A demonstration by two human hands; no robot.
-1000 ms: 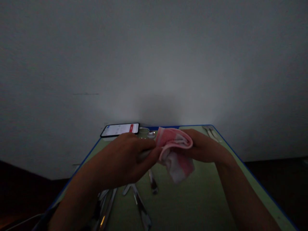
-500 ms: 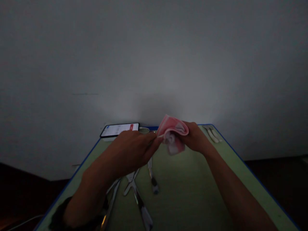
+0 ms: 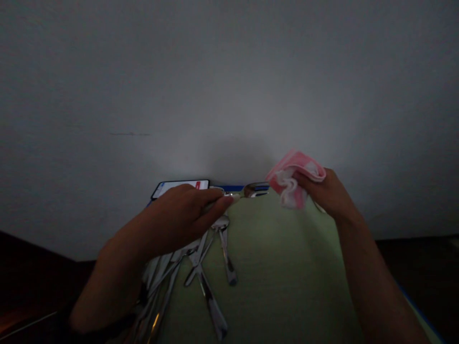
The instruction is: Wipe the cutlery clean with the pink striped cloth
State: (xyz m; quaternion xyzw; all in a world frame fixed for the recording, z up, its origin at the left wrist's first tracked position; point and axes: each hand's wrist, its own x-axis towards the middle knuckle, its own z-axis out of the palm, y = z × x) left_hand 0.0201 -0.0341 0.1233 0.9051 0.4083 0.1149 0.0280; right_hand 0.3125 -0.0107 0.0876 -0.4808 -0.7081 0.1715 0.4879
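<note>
My left hand [image 3: 182,217] is closed round the handle of a metal spoon [image 3: 251,190], whose bowl sticks out to the right above the green table [image 3: 287,277]. My right hand [image 3: 328,193] is closed on a bunched pink and white cloth [image 3: 292,179], held up a little to the right of the spoon's bowl and apart from it. Under my left hand and forearm lie several metal spoons and other cutlery [image 3: 201,272] spread on the table.
A phone [image 3: 179,185] with a lit screen lies at the table's far left corner by the grey wall. The table has a blue edge [image 3: 419,313]. The room is dim, and the floor on both sides is dark.
The cloth has come off the spoon: my right hand lifted it up and to the right, and the spoon's bowl now shows bare. My left hand stayed about where it was.
</note>
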